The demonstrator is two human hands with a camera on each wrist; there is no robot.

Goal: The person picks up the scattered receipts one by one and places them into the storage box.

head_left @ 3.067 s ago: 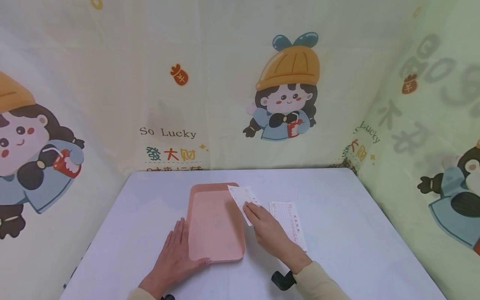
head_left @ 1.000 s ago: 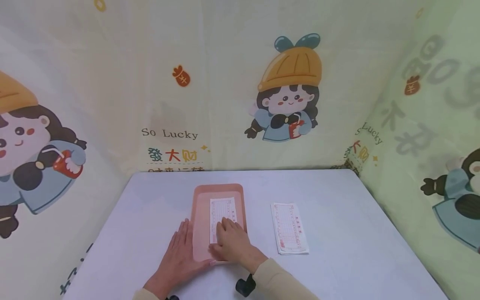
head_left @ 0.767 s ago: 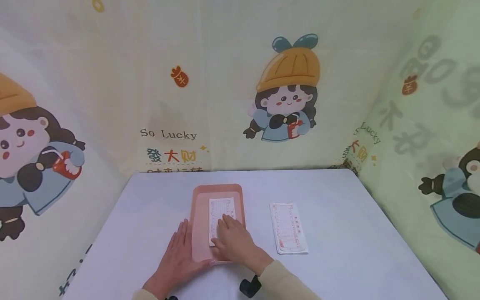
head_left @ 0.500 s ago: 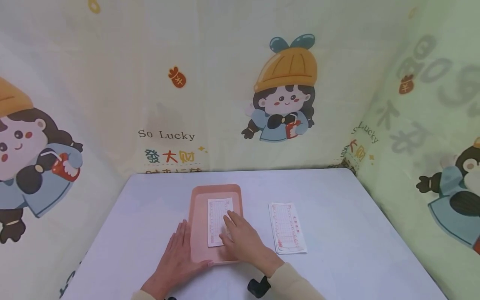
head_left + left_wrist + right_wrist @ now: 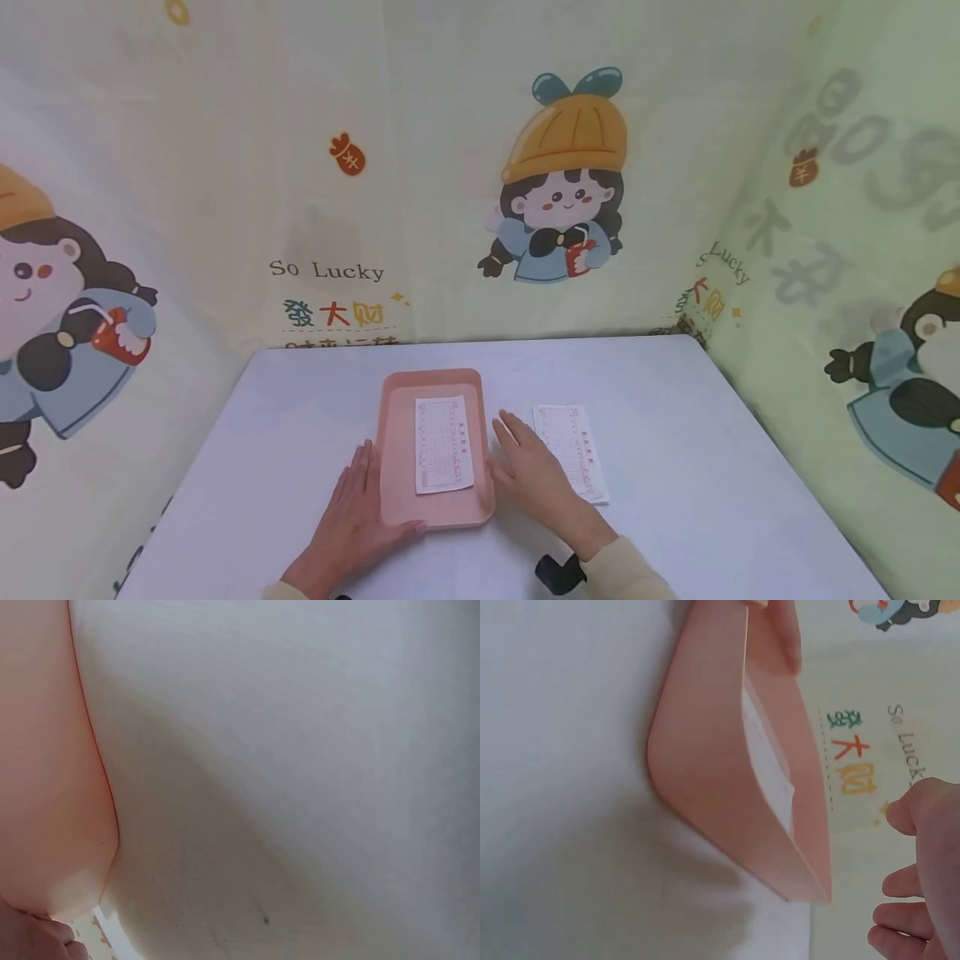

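A pink rectangular tray (image 5: 397, 500) lies on the table. On its floor is a white paper slip (image 5: 442, 446), printed in red like a receipt form; its right edge lies close to the tray wall. The left hand (image 5: 348, 508) rests flat along the tray's left side, fingers straight, thumb at the front corner. At the tray's right side the right hand (image 5: 536, 479) holds nothing, its fingers extended forward between the tray and a stack of similar slips (image 5: 579, 442), partly covering the stack. The right wrist view shows the tray wall (image 5: 705, 727) with the slip (image 5: 769, 761) inside.
The white table (image 5: 675, 467) reaches back to a cartoon-printed cloth backdrop (image 5: 442, 208), which also rises along both sides. A black wrist-worn device (image 5: 558, 575) sits below the right sleeve.
The right hand brought a slip over from the right and laid it in the tray. It has let go and moved back right, toward the stack. The left hand has stayed at the tray.
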